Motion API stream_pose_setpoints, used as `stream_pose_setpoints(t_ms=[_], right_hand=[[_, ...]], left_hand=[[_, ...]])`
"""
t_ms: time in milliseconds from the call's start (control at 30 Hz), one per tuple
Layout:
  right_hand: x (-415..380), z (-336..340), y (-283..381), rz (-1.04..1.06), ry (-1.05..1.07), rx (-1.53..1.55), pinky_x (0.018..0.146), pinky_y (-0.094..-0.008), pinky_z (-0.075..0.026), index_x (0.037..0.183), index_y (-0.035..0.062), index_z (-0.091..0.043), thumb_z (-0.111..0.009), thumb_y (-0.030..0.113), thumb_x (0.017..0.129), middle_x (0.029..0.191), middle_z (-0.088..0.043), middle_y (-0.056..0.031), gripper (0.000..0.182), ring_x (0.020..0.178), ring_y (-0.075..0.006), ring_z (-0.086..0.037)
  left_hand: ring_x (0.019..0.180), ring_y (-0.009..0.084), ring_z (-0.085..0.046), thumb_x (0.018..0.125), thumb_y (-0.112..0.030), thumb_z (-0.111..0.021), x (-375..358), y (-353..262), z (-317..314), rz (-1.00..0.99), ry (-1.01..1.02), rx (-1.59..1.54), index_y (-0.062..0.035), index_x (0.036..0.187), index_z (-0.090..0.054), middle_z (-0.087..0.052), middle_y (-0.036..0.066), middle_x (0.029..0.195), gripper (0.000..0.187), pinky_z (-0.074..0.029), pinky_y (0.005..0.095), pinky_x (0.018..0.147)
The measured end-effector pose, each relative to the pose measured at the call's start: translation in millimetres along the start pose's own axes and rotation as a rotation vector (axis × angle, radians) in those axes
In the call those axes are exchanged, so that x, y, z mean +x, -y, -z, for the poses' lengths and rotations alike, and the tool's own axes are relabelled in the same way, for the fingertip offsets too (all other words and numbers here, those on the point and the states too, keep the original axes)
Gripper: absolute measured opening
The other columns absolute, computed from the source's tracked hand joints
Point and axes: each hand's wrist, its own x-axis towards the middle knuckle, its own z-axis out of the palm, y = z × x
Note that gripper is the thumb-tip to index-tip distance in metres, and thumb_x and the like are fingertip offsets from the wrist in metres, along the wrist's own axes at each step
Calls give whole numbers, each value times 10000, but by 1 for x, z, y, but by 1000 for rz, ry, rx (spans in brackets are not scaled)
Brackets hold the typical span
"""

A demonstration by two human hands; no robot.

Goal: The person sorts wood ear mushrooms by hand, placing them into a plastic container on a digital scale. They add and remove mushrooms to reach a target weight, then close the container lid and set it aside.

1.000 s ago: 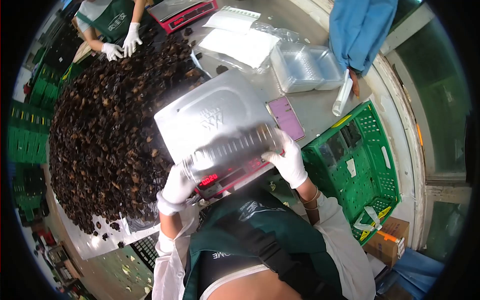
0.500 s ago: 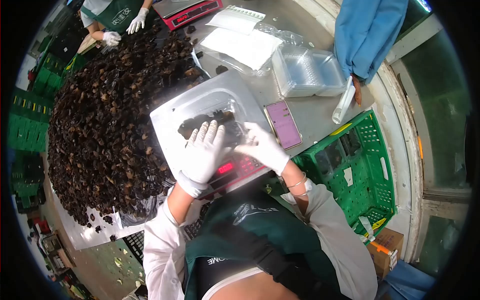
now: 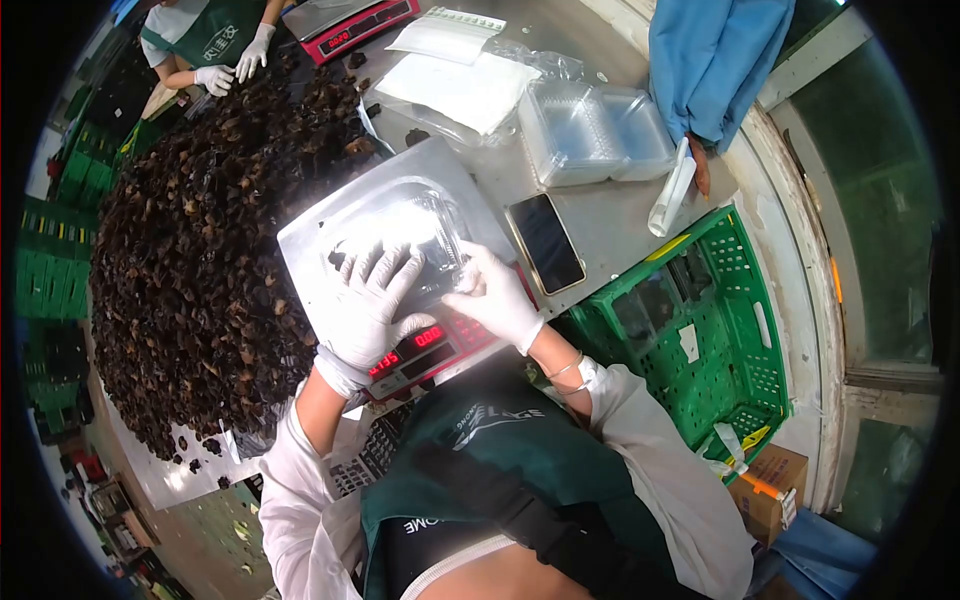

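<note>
On a metal-topped digital scale sits a clear plastic tray, shiny with glare. My left hand, in a white glove, lies with its fingers spread over the tray's near left part. A small dark piece of wood ear mushroom shows beside its fingertips; whatever else lies under the palm is hidden. At the tray's right edge my right hand, gloved too, has thumb and fingers closed on the rim. Red digits glow on the scale's front panel below my hands.
A large heap of wood ear mushrooms fills the left. Right of the scale lie a phone, stacked clear trays and white sheets. A green crate stands lower right. Across the heap are a co-worker's gloved hands and another scale.
Dark pieces that showed in the tray are now mostly out of sight. My left fingers have spread wider. The phone screen has gone dark, and the whole view has shifted slightly.
</note>
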Motion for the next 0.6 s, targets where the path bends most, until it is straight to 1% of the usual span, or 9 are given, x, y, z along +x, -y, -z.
stream_pose_setpoints(t_ms=[133, 200, 267, 333, 367, 400, 467, 533, 600], right_hand=[[-1, 14, 4, -34, 13, -69, 610, -223, -454, 1294, 45, -455, -761, 133, 717, 829, -562, -9, 659, 676, -71, -512], [5, 51, -1, -155, 200, -115, 627, -214, -461, 1231, 58, -527, -751, 152, 736, 892, -609, -27, 551, 727, -61, -548], [16, 94, -22, -330, -141, -108, 671, -250, -490, 1170, 71, -580, -743, 246, 750, 936, -639, -70, 483, 767, -97, -597], [22, 115, -40, -375, -377, -744, 787, -359, -495, 1227, 91, -515, -702, 438, 750, 1041, -614, -131, 619, 926, -247, -615], [22, 115, -60, -310, -364, -940, 866, -415, -463, 1283, 93, -463, -663, 567, 719, 1129, -564, -162, 763, 1043, -312, -559], [24, 108, -56, -388, -263, -1020, 880, -443, -453, 1344, 92, -388, -676, 584, 692, 1162, -531, -173, 866, 1079, -325, -531], [26, 92, -56, -395, -192, -1102, 882, -465, -436, 1378, 104, -346, -711, 551, 667, 1168, -512, -151, 916, 1099, -323, -506], [27, 84, -65, -395, -187, -1126, 885, -461, -422, 1387, 119, -331, -746, 496, 644, 1138, -501, -137, 932, 1080, -317, -493], [28, 81, -70, -375, -292, -1099, 887, -453, -414, 1385, 132, -337, -766, 447, 630, 1110, -498, -134, 923, 1036, -310, -498]], left_hand=[[1252, 331, -410, 680, -425, -721, 3, 13, -7, -9, 64, 2, -207, 1286, -518, -472, 98, 1340, 675, -203, 594, 1039], [1265, 333, -399, 711, -440, -692, 5, 13, -3, -1, 106, 17, -208, 1293, -514, -460, 106, 1354, 651, -193, 600, 1041], [1265, 335, -400, 739, -455, -664, 6, 12, -5, 5, 101, 5, -206, 1292, -514, -445, 116, 1368, 625, -194, 609, 1032], [1252, 339, -421, 742, -457, -662, 7, 6, -5, 34, 72, 64, -207, 1291, -515, -441, 123, 1373, 621, -245, 577, 1023], [1252, 339, -421, 742, -457, -662, 9, 2, -5, 28, 71, 64, -207, 1291, -515, -441, 123, 1373, 621, -245, 577, 1023], [1244, 344, -432, 741, -459, -662, 11, -1, -5, 54, 65, 81, -206, 1291, -515, -441, 126, 1373, 623, -273, 551, 1017], [1237, 350, -442, 741, -460, -661, 13, -4, -5, 82, 62, 94, -204, 1291, -514, -442, 129, 1373, 624, -301, 525, 1010], [1255, 328, -426, 721, -468, -669, 14, -3, -5, 88, 42, 54, -168, 1296, -522, -485, 140, 1333, 665, -220, 514, 1056], [1256, 325, -426, 720, -465, -672, 11, 6, -9, 88, 34, 14, -150, 1296, -520, -479, 145, 1338, 674, -221, 509, 1055]])
